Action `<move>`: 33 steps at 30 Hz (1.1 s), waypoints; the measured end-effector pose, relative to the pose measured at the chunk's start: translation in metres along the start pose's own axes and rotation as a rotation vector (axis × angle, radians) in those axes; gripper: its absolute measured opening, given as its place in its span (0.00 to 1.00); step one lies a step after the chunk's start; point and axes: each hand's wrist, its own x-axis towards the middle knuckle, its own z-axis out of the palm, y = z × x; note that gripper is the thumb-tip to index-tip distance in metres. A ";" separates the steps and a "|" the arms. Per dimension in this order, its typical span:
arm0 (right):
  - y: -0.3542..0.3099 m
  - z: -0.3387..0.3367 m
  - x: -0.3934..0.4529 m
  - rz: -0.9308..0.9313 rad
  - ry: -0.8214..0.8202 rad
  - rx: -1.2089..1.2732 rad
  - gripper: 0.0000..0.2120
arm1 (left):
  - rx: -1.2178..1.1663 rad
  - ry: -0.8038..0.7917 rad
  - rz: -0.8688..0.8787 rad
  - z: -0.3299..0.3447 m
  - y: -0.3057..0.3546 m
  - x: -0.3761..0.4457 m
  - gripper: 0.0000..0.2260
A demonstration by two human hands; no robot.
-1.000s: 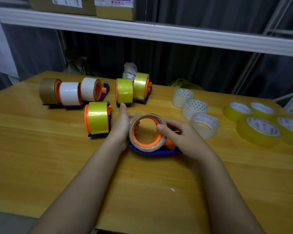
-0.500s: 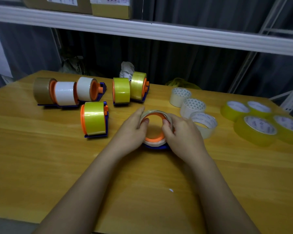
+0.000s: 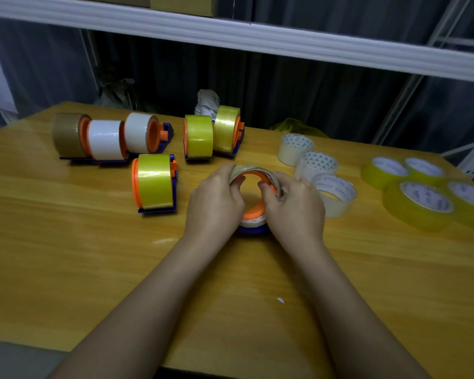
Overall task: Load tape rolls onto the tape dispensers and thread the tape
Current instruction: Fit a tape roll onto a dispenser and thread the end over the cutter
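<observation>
A cream tape roll (image 3: 253, 170) sits on the orange wheel (image 3: 253, 213) of a blue dispenser (image 3: 253, 230) lying flat at the table's middle. My left hand (image 3: 215, 203) grips the roll's left side, thumb hooked over its inner rim. My right hand (image 3: 294, 207) grips the right side, thumb inside the wheel. Most of the dispenser's blue base is hidden under my hands.
Loaded dispensers stand behind: yellow (image 3: 155, 181) nearest, three in a row at the far left (image 3: 104, 139), two yellow (image 3: 212, 135) in the middle. Loose cream rolls (image 3: 333, 194) lie close to my right hand; yellow rolls (image 3: 419, 205) lie at the far right on the wooden table (image 3: 66, 255).
Both hands have closed in around the roll and dispenser. The roll now sits lower on the orange wheel, and the dispenser's blue base is mostly covered.
</observation>
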 end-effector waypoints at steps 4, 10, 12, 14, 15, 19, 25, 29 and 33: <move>0.002 0.005 0.000 -0.017 0.098 0.074 0.14 | -0.010 0.050 0.047 -0.002 0.000 -0.001 0.17; 0.003 0.002 0.003 -0.082 0.016 0.145 0.16 | 0.022 0.054 0.099 -0.004 -0.003 0.001 0.18; 0.008 0.004 0.006 -0.074 -0.133 0.212 0.19 | 0.064 0.052 0.128 -0.004 -0.006 0.001 0.19; 0.011 0.006 0.005 -0.048 -0.226 0.226 0.21 | 0.093 0.060 0.154 -0.004 -0.006 0.001 0.19; 0.012 0.005 0.005 -0.046 -0.239 0.215 0.21 | 0.103 0.061 0.163 -0.005 -0.005 0.000 0.20; 0.013 0.002 0.009 -0.003 -0.198 0.290 0.18 | 0.151 0.028 0.149 -0.003 0.003 -0.005 0.22; 0.016 0.011 0.007 0.001 -0.040 0.170 0.18 | 0.215 -0.037 0.077 0.004 0.004 -0.002 0.20; 0.016 0.010 0.008 -0.027 0.047 0.048 0.13 | 0.162 -0.031 0.020 0.003 -0.003 0.003 0.15; 0.019 0.010 0.011 -0.016 -0.083 0.020 0.12 | 0.124 -0.033 0.013 0.003 -0.004 0.004 0.16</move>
